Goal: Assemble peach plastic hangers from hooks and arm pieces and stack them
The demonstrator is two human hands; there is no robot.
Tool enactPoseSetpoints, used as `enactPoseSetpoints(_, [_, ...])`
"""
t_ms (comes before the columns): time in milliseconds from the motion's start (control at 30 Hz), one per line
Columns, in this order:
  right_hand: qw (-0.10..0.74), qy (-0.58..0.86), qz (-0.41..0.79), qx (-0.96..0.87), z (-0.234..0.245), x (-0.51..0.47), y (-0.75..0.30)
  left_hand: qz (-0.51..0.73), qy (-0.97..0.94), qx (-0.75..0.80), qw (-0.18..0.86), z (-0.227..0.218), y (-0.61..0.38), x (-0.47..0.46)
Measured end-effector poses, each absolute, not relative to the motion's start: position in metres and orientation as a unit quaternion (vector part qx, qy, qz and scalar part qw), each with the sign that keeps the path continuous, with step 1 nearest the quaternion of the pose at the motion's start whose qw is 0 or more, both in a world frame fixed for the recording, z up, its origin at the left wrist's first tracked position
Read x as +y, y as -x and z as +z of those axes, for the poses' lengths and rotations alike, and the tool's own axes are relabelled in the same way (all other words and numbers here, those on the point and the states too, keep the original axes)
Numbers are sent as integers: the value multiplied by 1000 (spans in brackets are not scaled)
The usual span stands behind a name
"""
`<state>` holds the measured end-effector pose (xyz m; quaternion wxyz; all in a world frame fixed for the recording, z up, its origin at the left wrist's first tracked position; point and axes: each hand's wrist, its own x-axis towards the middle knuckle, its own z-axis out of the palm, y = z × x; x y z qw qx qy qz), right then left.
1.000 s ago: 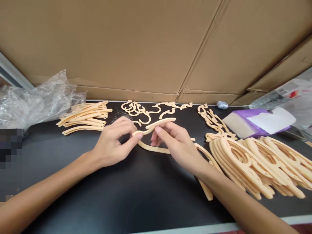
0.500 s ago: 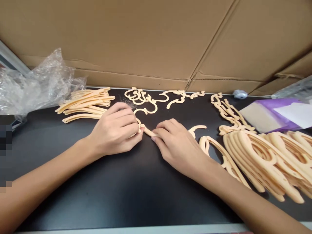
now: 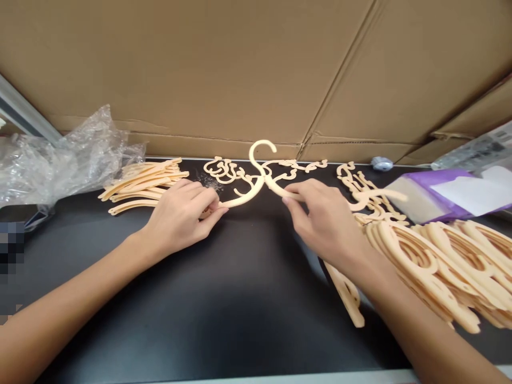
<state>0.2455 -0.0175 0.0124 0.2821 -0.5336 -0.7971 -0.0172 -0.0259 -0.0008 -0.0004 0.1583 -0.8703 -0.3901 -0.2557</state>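
A cream plastic hanger (image 3: 262, 178) is held up above the table, its hook upright in the middle. My left hand (image 3: 182, 216) is closed on its left arm, thumb and fingers pinching it. On the other side my right hand (image 3: 320, 216) pinches the right arm close to the middle. A curved cream end (image 3: 372, 198) shows beyond my right hand. My fingers hide parts of both arms. Behind the hanger lie several loose hook pieces (image 3: 224, 172). To the left of these is a pile of long cream strips (image 3: 140, 184), just behind my left hand.
Stacked cream hangers (image 3: 444, 272) fill the right side. Another cream hanger piece (image 3: 346, 298) lies under my right forearm. More small curved parts (image 3: 362, 189), a purple packet (image 3: 432, 192) and a small grey object (image 3: 382, 164) are at back right. Clear plastic wrap (image 3: 76, 154) and cardboard (image 3: 200, 69) border the table.
Both hands have moved apart, the right one further right. The hanger has come up from low between my hands, and its hook now stands upright in view.
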Motion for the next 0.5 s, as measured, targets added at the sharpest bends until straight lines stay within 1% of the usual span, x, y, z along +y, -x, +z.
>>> enactPoseSetpoints(167, [292,553,12,-780,16,-8,-260,-220,864,-443,96,-11,27,2])
enactPoseSetpoints(367, [282,572,17,-770,23,-5,-266,-222,850,-477,20,-14,25,4])
enactPoseSetpoints(500, [290,567,7,-771,25,-6,-267,-229,838,-496,17,-13,24,3])
